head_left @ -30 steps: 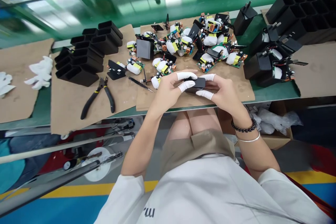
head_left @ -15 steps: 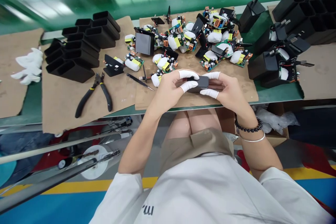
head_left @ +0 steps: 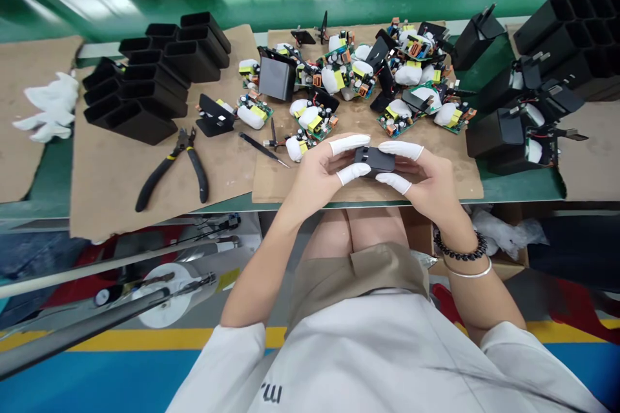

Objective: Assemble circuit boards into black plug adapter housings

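Both my hands meet over the near edge of the bench, gripping one small black plastic charger casing [head_left: 374, 159]. My left hand [head_left: 325, 170] pinches its left end with white finger cots on thumb and forefinger. My right hand [head_left: 422, 177], also wearing finger cots, closes on the casing's right end; a bead bracelet and a metal bangle sit on that wrist. Just beyond my hands lies a heap of green circuit boards [head_left: 372, 80] with white and yellow parts, mixed with black plug covers.
Black open casings [head_left: 155, 84] are stacked at the left on cardboard [head_left: 116, 174]. Black-handled pliers [head_left: 174, 168] and tweezers [head_left: 264, 148] lie near them. More black casings [head_left: 566, 29] and part-assembled units [head_left: 513, 132] fill the right. White gloves [head_left: 46, 110] rest far left.
My hands have kept hold of the casing and turned it slightly between the fingers. The view has shifted a little; nothing on the bench has moved.
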### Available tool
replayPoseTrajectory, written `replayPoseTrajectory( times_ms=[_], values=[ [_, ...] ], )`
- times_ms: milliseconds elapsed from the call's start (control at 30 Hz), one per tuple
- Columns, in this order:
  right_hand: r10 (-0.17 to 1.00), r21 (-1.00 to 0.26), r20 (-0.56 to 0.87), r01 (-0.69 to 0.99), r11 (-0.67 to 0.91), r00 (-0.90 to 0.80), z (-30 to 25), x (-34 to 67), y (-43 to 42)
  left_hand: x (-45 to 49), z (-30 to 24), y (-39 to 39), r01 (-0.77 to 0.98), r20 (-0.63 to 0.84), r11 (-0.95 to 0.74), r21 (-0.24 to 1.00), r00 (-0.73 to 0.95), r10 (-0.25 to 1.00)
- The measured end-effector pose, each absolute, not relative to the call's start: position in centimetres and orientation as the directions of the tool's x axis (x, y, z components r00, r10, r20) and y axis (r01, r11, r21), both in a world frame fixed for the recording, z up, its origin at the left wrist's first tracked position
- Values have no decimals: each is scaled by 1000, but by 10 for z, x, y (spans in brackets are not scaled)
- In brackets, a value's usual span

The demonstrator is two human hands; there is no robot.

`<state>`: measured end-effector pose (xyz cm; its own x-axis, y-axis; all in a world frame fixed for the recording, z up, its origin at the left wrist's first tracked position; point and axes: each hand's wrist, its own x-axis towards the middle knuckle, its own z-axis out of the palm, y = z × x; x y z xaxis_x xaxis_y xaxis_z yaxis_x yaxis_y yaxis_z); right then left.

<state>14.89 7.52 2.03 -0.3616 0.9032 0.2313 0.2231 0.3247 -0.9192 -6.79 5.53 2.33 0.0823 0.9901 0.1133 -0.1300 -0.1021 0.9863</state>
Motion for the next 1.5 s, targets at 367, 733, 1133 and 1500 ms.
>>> replayPoseTrajectory(
  times_ms=[367,733,1133,1500],
  values=[
    [761,-736,358,339,586,-541,39,146,85,-63,20,51,-110,69,-68,992,14,997],
    [941,-900,324,273,338,-99,17,131,58,-64,4,-14,299,403,-352,887,-126,907],
    [942,-877,-228,-369,-308,-245,47,116,-2,-38,17,-27,532,655,-515,672,-104,748],
    [949,-860,-245,-408,-308,-200,46,112,-15,-36,24,-39,294,667,-629,720,-39,744]
  ],
)
